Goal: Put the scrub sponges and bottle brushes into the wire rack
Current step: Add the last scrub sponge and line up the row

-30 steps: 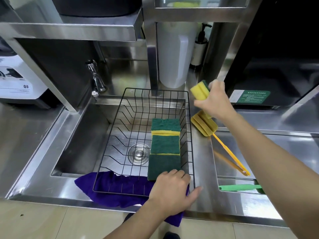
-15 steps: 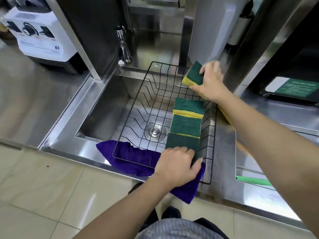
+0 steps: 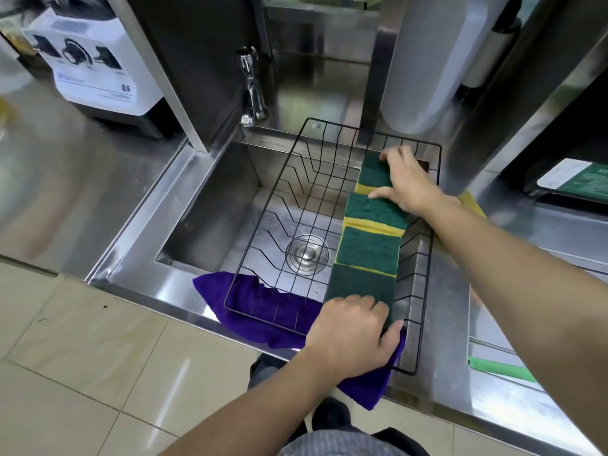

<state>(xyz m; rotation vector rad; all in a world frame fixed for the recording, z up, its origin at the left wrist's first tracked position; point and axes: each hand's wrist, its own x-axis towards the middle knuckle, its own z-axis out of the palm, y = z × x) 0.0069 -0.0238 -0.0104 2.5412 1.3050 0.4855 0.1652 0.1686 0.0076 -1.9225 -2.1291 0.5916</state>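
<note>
A black wire rack (image 3: pixel 283 179) sits across the steel sink. Several green-and-yellow scrub sponges (image 3: pixel 368 245) lie in a row along its right side. My right hand (image 3: pixel 406 182) presses a further sponge (image 3: pixel 373 172) down at the far end of that row, fingers still on it. My left hand (image 3: pixel 352 330) grips the rack's near rim over the nearest sponge (image 3: pixel 358 284). A yellow sponge brush head (image 3: pixel 472 202) peeks out behind my right wrist on the counter. A green brush handle (image 3: pixel 500 368) lies on the counter at right, partly hidden by my right arm.
A purple cloth (image 3: pixel 256 307) lies under the rack's near edge and hangs over the sink front. The sink drain (image 3: pixel 306 253) shows through the wires. A tap (image 3: pixel 251 87) stands behind the sink; a white cylinder (image 3: pixel 424 60) and steel posts crowd the back right.
My right hand carried the sponge from the counter at right into the rack and lowered it at the far end of the row. My left hand stayed on the rack's near edge.
</note>
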